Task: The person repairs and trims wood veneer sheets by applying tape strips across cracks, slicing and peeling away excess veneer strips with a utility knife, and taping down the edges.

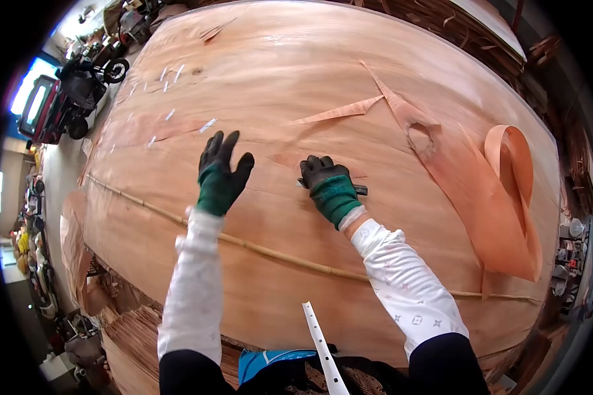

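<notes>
My left hand (pixel 224 172), in a black and green work glove, is over the large wood veneer sheet (pixel 277 72) with its fingers apart and nothing in it. To its right, my right hand (pixel 329 187), gloved the same way, is closed around a knife (pixel 362 190). The dark handle end sticks out on the right of the fist, and a small tip shows on the left; the middle is hidden. A thin veneer patch (pixel 286 160) lies beside the right hand. White tape pieces (pixel 208 125) are on the sheet beyond my left hand.
A long bamboo stick (pixel 277 259) lies across the sheet near me. At the right are a curled veneer strip (pixel 464 191) and a pointed offcut (pixel 339 112). A white perforated strip (pixel 323 345) hangs by my body. A motorcycle (pixel 85 82) stands at far left.
</notes>
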### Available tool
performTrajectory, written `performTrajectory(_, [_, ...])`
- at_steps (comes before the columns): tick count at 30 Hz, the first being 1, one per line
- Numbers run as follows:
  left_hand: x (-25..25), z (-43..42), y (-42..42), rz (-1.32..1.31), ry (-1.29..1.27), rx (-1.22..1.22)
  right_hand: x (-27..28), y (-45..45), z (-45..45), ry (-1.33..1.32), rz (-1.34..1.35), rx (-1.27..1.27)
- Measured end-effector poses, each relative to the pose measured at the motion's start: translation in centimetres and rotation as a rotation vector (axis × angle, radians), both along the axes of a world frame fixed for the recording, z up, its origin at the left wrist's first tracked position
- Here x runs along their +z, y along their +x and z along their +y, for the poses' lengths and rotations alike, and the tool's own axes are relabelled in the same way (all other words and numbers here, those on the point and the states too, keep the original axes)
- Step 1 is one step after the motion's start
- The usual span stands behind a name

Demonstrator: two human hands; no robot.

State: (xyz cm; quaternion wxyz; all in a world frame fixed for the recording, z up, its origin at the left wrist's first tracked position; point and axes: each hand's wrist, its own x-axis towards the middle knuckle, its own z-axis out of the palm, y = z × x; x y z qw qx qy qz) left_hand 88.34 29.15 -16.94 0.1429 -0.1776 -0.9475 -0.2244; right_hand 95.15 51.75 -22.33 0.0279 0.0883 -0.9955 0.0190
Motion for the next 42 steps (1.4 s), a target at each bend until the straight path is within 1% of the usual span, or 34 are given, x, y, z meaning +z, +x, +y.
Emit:
performTrajectory(1, [3.3, 0.6, 2.0, 0.047, 0.196, -0.114, -0.4, 0.1, 0.1, 0.001, 0.055, 0.009])
performTrajectory(2, [6.6, 1.1, 4.3, -0.018, 0.293, -0.219, -0.4, -0.2, -0.2, 0.042, -0.014, -0.002])
performTrajectory(3, [9.3, 1.1, 7.0, -0.232, 0.384, -0.304, 0.1, -0.3, -0.5, 0.049, -0.058, -0.011])
performTrajectory(4, [10.5, 1.4, 9.7, -0.38, 0.697, -0.61, 0.9, -0.4, -0.7, 0.056, -0.103, -0.021])
performTrajectory(6, [14.8, 2.8, 12.8, -0.572, 0.752, -1.014, 1.8, -0.7, -1.1, 0.085, -0.164, -0.026])
performTrajectory(8, [16.1, 3.6, 14.6, -0.67, 0.872, -1.197, 2.1, -1.0, -1.3, 0.132, -0.196, -0.018])
performTrajectory(10, [16.4, 3.6, 16.3, -0.708, 1.078, -1.191, 1.5, -1.2, -1.5, 0.089, -0.196, -0.019])
performTrajectory(11, [16.1, 3.5, 16.0, -0.78, 1.059, -1.054, 1.2, -1.4, -1.5, 0.07, -0.194, -0.019])
performTrajectory(13, [14.4, 2.5, 15.9, -1.107, 1.175, -0.421, 1.0, -1.0, -1.2, 0.091, -0.14, 0.008])
performTrajectory(14, [14.0, 3.0, 12.8, -1.204, 0.929, -0.091, 0.9, -0.8, -1.2, 0.099, -0.111, 0.022])
performTrajectory(15, [11.5, 3.4, 10.3, -1.146, 1.08, -0.094, 0.8, -0.7, -1.1, 0.071, -0.096, 0.02])
performTrajectory(16, [9.1, 3.5, 7.9, -1.129, 0.925, 0.007, 0.4, -0.8, -1.0, 0.044, -0.08, 0.018])
performTrajectory(17, [6.4, 3.4, 6.0, -1.099, 0.962, 0.019, 0.3, -0.8, -0.8, 0.017, -0.065, 0.016])
performTrajectory(18, [4.0, 3.4, 4.2, -1.077, 0.93, 0.03, 1.4, -0.8, -0.6, -0.017, -0.175, 0.005])
performTrajectory(19, [2.7, 3.6, 2.8, -1.113, 0.905, 0.012, 1.3, -0.7, -0.3, -0.047, -0.128, 0.013])
performTrajectory(21, [1.1, 4.6, 1.0, -1.188, 0.874, 0.046, 1.0, -0.3, 0.2, -0.104, -0.041, 0.031])
performTrajectory(24, [-1.3, 4.5, 0.4, -1.196, 0.875, 0.019, 1.8, -0.6, 1.1, -0.113, -0.059, 0.107])
performTrajectory(27, [-2.5, 3.9, 0.2, -1.249, 0.807, 0.037, 2.7, -1.9, 0.9, -0.029, -0.052, 0.27])
performTrajectory(28, [-2.7, 3.8, 0.3, -1.232, 0.813, 0.029, 2.9, -2.2, 0.5, -0.002, -0.076, 0.302])
performTrajectory(30, [-2.3, 4.1, 0.7, -1.199, 0.825, 0.014, 3.2, -2.9, -0.8, 0.091, -0.192, 0.306])
performTrajectory(31, [-2.0, 4.1, 1.1, -1.19, 0.78, 0.053, 3.4, -3.1, -1.2, 0.139, -0.25, 0.31])
performTrajectory(32, [-0.6, 4.2, 1.7, -1.178, 0.737, 0.091, 3.0, -3.0, -1.3, 0.053, -0.207, 0.277])
performTrajectory(33, [0.1, 4.2, 2.4, -1.166, 0.695, 0.132, 3.0, -3.0, -1.3, 0.063, -0.199, 0.275])
performTrajectory(34, [-0.5, 3.5, 3.3, -1.128, 0.731, 0.15, 2.9, -3.0, -1.3, 0.07, -0.193, 0.273])
performTrajectory(37, [0.4, 1.0, 3.9, -1.101, 0.508, 0.12, 1.9, -3.1, -2.0, 0.081, -0.22, 0.265])
performTrajectory(39, [-0.1, -2.7, 1.1, -0.926, 0.301, 0.162, 2.0, -3.3, -2.5, 0.077, -0.276, 0.236])
performTrajectory(40, [1.1, -4.3, -0.3, -0.908, 0.165, 0.192, 3.3, -3.0, -2.4, 0.077, -0.275, 0.241])
performTrajectory(41, [2.7, -5.1, -1.5, -0.879, 0.032, 0.218, 1.5, -3.3, -2.6, 0.101, -0.255, 0.232])
performTrajectory(42, [4.2, -5.1, -1.7, -0.961, 0.118, 0.232, 2.1, -3.3, -2.6, 0.094, -0.255, 0.237])
